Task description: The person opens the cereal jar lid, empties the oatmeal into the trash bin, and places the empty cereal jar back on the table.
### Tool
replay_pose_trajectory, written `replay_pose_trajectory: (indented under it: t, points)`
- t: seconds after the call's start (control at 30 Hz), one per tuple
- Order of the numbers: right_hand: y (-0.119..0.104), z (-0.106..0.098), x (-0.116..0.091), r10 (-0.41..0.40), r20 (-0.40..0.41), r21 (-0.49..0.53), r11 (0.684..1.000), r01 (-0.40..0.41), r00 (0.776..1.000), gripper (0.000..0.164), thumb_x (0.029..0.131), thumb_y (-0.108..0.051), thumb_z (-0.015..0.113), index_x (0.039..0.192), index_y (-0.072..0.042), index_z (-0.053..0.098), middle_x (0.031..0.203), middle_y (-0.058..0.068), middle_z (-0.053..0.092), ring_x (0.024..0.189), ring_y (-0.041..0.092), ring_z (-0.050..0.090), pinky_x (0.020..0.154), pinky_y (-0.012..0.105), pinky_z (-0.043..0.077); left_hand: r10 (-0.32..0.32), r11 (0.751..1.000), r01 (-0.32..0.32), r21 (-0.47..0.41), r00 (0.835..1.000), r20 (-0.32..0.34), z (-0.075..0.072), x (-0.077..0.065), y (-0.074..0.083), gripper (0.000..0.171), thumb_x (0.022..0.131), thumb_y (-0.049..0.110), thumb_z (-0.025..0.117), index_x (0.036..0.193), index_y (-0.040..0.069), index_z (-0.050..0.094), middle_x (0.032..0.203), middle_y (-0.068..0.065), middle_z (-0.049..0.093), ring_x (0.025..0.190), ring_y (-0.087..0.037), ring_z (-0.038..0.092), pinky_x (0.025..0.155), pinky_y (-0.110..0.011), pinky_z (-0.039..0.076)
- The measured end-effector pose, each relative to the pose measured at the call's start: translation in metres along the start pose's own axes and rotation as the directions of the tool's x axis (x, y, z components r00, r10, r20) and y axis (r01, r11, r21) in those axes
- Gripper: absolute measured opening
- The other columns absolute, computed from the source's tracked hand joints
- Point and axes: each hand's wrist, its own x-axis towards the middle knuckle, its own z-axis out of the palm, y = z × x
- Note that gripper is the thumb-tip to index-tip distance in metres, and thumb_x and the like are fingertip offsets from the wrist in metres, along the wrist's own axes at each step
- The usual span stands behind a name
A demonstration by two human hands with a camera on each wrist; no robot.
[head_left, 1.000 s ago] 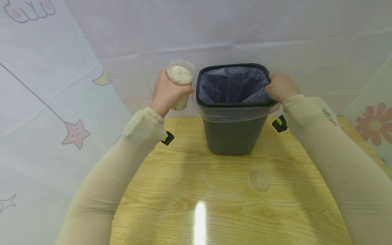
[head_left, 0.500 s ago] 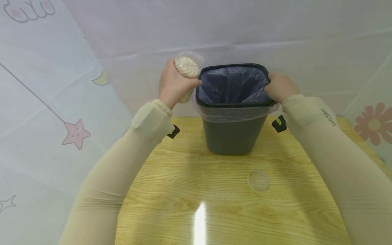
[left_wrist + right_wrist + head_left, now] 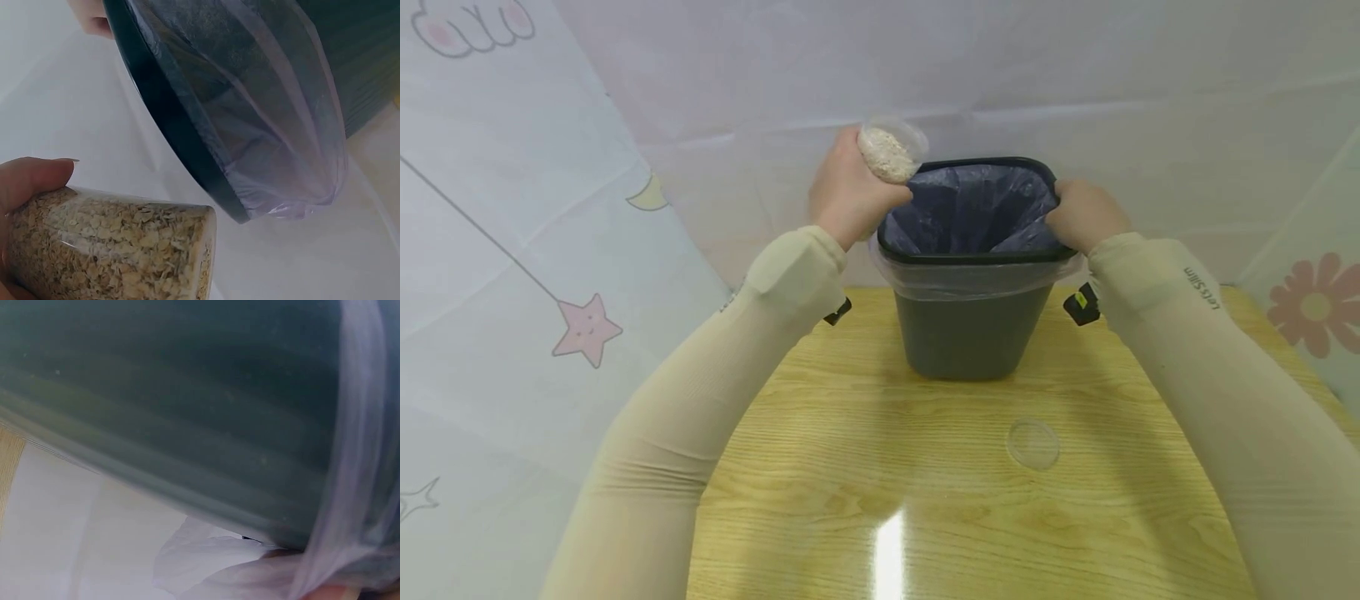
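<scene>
In the head view my left hand point(image 3: 856, 193) grips a clear plastic jar point(image 3: 119, 240) of oat flakes point(image 3: 886, 157). The jar has no lid on and leans to the right, its mouth by the back left corner of a dark trash bin point(image 3: 973, 337). A thin bag point(image 3: 992, 200) lines the bin and folds over its rim. My right hand point(image 3: 1086, 215) holds the bin's right rim, its fingers partly hidden there. From the right wrist only the bin's side, the bag's edge and a bit of finger show.
A clear round lid point(image 3: 1033, 443) lies on the wooden table point(image 3: 820, 450), in front of the bin. White cloth point(image 3: 1075, 75) hangs close behind the bin and along both sides.
My left hand has lifted the jar and moved it right toward the bin, tilting it further. The right hand stays on the rim; bin and lid have not moved.
</scene>
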Motion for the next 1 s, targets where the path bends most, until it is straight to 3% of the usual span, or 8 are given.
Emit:
replay_pose_trajectory:
  t: [0.2,0.43,0.73,1.0]
  points:
    - [0.0,0.0,0.0,0.012,0.007,0.006,1.0,-0.012,1.0,0.061,0.091,-0.005,0.033,0.147,0.013,0.017,0.15,0.036,0.021,0.134,0.053,0.024,0.107,0.064,0.025,0.031,0.993,-0.031,0.115,0.999,0.008,0.001,0.006,0.006,0.072,0.075,0.023,0.077,0.138,0.013,0.042,0.124,0.0,0.055,0.109,-0.016,0.053,0.088,-0.034,0.047]
    - [-0.002,0.001,0.001,0.005,0.006,0.01,1.0,-0.005,1.0,0.062,0.091,-0.005,0.033,0.148,0.013,0.016,0.151,0.035,0.02,0.136,0.052,0.022,0.109,0.062,0.022,0.008,0.973,-0.014,0.229,1.0,0.027,0.004,0.013,0.009,0.075,0.078,0.026,0.076,0.141,0.012,0.039,0.13,-0.001,0.052,0.115,-0.017,0.051,0.095,-0.036,0.045]
    - [-0.003,0.001,0.0,0.001,0.006,0.006,1.0,-0.002,1.0,0.061,0.091,-0.005,0.033,0.147,0.014,0.017,0.149,0.036,0.021,0.135,0.053,0.024,0.108,0.062,0.024,0.014,0.928,-0.027,0.371,0.999,0.038,0.013,0.019,0.011,0.081,0.079,0.031,0.076,0.146,0.013,0.034,0.137,-0.002,0.05,0.123,-0.02,0.046,0.103,-0.041,0.038]
    - [-0.007,0.0,-0.003,0.013,0.02,0.019,1.0,-0.013,1.0,0.061,0.093,-0.005,0.032,0.148,0.013,0.014,0.151,0.035,0.019,0.136,0.052,0.021,0.109,0.062,0.022,-0.008,0.902,-0.015,0.432,0.999,0.051,0.018,0.024,0.015,0.081,0.082,0.033,0.074,0.148,0.014,0.031,0.141,-0.002,0.046,0.127,-0.021,0.044,0.106,-0.04,0.034]
